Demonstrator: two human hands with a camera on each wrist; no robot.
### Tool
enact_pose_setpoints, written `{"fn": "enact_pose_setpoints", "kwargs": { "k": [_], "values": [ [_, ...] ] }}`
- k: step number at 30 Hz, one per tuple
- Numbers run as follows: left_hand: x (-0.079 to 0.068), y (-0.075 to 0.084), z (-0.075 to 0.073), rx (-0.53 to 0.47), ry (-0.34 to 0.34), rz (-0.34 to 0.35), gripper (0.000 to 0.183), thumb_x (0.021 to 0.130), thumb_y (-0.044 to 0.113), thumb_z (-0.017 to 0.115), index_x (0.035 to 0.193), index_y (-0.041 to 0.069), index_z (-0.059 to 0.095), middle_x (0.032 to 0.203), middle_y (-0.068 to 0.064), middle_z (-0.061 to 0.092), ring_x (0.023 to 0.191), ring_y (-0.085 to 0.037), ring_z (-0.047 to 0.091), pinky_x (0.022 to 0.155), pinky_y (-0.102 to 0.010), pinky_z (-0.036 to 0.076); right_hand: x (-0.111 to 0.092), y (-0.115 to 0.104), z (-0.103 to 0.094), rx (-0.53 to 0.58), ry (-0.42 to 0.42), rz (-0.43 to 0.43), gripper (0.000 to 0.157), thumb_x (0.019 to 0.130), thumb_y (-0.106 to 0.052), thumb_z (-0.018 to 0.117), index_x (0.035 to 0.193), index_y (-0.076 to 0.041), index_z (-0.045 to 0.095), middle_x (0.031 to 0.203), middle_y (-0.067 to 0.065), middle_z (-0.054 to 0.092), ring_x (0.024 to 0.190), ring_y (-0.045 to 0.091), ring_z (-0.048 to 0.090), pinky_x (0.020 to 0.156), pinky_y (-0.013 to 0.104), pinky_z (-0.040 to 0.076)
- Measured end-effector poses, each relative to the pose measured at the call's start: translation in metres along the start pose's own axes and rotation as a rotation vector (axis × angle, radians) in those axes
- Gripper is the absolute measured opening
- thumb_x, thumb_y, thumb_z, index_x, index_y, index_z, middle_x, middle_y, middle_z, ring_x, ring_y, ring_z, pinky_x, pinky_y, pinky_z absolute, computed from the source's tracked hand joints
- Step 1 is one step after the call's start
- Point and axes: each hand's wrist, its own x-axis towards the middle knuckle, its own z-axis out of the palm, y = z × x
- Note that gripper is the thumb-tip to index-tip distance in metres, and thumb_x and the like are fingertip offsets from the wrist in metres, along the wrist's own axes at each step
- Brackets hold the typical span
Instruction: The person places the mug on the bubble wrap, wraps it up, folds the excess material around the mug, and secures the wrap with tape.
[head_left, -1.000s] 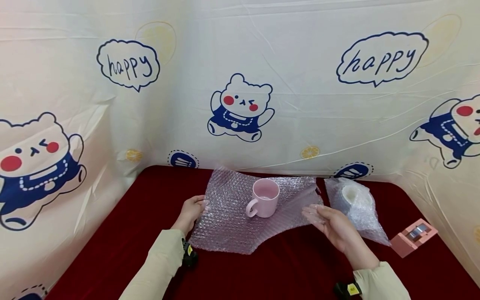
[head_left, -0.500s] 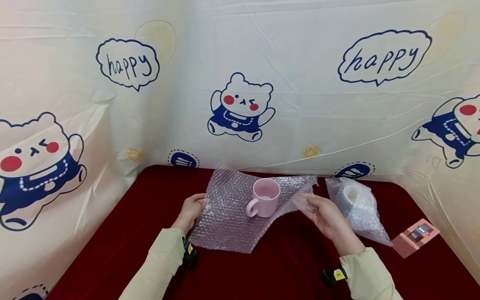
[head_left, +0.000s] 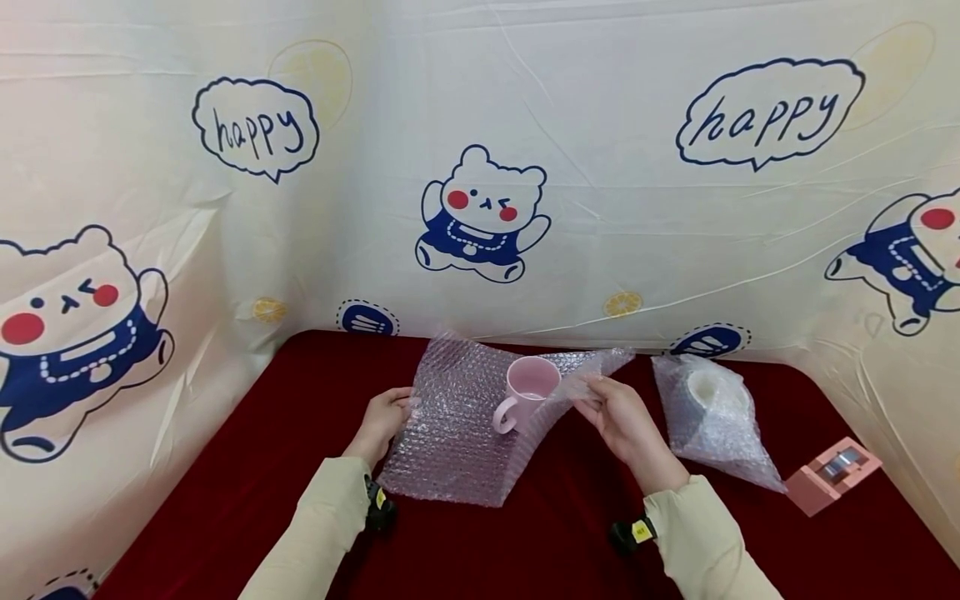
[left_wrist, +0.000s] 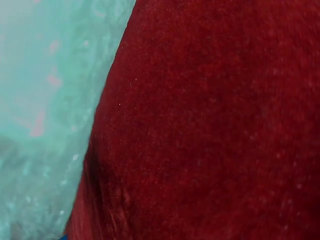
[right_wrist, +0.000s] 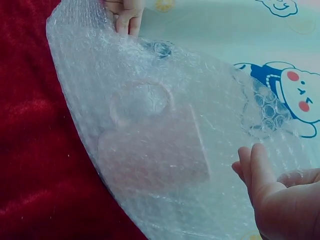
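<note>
A pink mug [head_left: 534,385] stands upright on a sheet of bubble wrap [head_left: 459,433], its handle towards the lower left. At the sheet's left edge, my left hand [head_left: 382,423] pinches the wrap between thumb and fingers. My right hand [head_left: 624,421] is at the raised right side, its fingers fairly straight against the outside of the wrap, tilting that flap over the mug's right side. Through the clear layer the mug [right_wrist: 155,150] shows blurred in the right wrist view. Only wrap [left_wrist: 45,100] and red cloth [left_wrist: 210,120] fill the left wrist view.
To the right, a bubble-wrapped bundle [head_left: 720,425] with a white round object inside lies on the red tablecloth [head_left: 555,542]. Beside it sits a pink tape dispenser [head_left: 832,475]. A printed curtain [head_left: 600,192] encloses the back and sides.
My right hand has moved left and slightly up, bringing the wrap's right flap inward until it partly covers the mug. The left hand and mug have stayed in place.
</note>
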Motion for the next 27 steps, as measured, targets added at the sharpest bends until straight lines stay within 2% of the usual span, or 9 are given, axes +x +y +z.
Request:
{"fn": "enact_pose_setpoints", "kwargs": {
  "k": [4,6,8,10,13,15,19,22,27],
  "values": [
    [0.0,-0.001,0.0,0.002,-0.008,0.0,0.044,0.097,-0.003,0.037,0.14,0.002,0.043,0.137,-0.022,0.052,0.119,-0.031,0.052,0.084,-0.029,0.047,0.002,0.0,0.006,0.002,0.024,-0.004,0.05,0.104,-0.011,0.026,0.147,0.011,0.015,0.109,0.001,0.054,0.082,-0.003,0.061,0.08,0.011,0.051],
    [-0.001,-0.002,-0.001,0.007,-0.009,0.005,0.044,0.097,-0.003,0.037,0.14,0.001,0.043,0.137,-0.022,0.051,0.118,-0.031,0.052,0.082,-0.028,0.046,0.003,0.001,0.008,0.002,0.025,-0.007,0.051,0.104,-0.016,0.026,0.147,0.01,0.015,0.122,0.011,0.049,0.087,0.0,0.062,0.083,0.012,0.051],
    [-0.001,-0.002,-0.001,0.009,-0.009,0.011,0.044,0.097,-0.003,0.036,0.14,0.001,0.043,0.138,-0.023,0.051,0.118,-0.031,0.052,0.081,-0.027,0.046,0.006,0.003,0.009,-0.023,0.006,-0.017,0.054,0.105,-0.024,0.024,0.148,0.008,0.017,0.134,0.023,0.045,0.103,0.009,0.062,0.089,0.014,0.05],
    [-0.001,-0.003,-0.001,0.01,-0.011,0.015,0.044,0.097,-0.003,0.036,0.141,0.0,0.042,0.138,-0.023,0.05,0.118,-0.032,0.052,0.081,-0.027,0.047,0.007,0.005,0.01,-0.064,-0.026,-0.035,0.057,0.106,-0.032,0.021,0.148,0.007,0.018,0.145,0.028,0.036,0.123,0.02,0.054,0.101,0.021,0.045],
    [-0.001,-0.004,-0.002,0.01,-0.013,0.018,0.044,0.097,-0.003,0.036,0.141,0.0,0.042,0.138,-0.024,0.05,0.118,-0.032,0.052,0.079,-0.026,0.046,0.01,0.009,0.009,-0.157,-0.091,-0.064,0.058,0.106,-0.034,0.016,0.149,0.005,0.019,0.155,0.025,0.025,0.143,0.031,0.029,0.116,0.034,0.03],
    [-0.001,-0.004,-0.001,0.01,-0.012,0.018,0.044,0.097,-0.003,0.037,0.141,0.0,0.042,0.138,-0.025,0.049,0.118,-0.033,0.052,0.078,-0.026,0.046,0.011,0.012,0.009,-0.219,-0.12,-0.081,0.055,0.106,-0.028,0.017,0.149,0.005,0.019,0.156,0.024,0.023,0.146,0.033,0.022,0.12,0.043,0.02],
    [0.0,-0.006,-0.001,0.007,-0.006,0.015,0.044,0.097,-0.003,0.037,0.141,0.0,0.042,0.138,-0.024,0.049,0.118,-0.032,0.053,0.078,-0.025,0.046,0.012,0.017,0.01,-0.349,-0.145,-0.109,0.049,0.104,-0.015,0.025,0.149,0.005,0.02,0.157,0.022,0.02,0.147,0.035,0.016,0.121,0.049,0.013],
    [0.0,-0.007,0.0,0.003,0.0,0.01,0.044,0.097,-0.003,0.037,0.14,0.0,0.042,0.138,-0.024,0.051,0.117,-0.031,0.053,0.078,-0.024,0.047,0.014,0.02,0.012,-0.481,-0.14,-0.144,0.052,0.097,-0.001,0.032,0.149,0.002,0.024,0.157,0.023,0.022,0.146,0.036,0.017,0.119,0.053,0.016],
    [0.001,-0.008,0.0,0.002,0.005,0.001,0.044,0.097,-0.003,0.038,0.14,0.001,0.043,0.138,-0.023,0.05,0.118,-0.032,0.053,0.081,-0.027,0.048,0.016,0.033,0.016,-0.772,-0.08,-0.306,0.069,0.079,0.014,0.041,0.146,-0.003,0.037,0.153,0.022,0.032,0.14,0.04,0.031,0.107,0.053,0.037]
  ]
}}
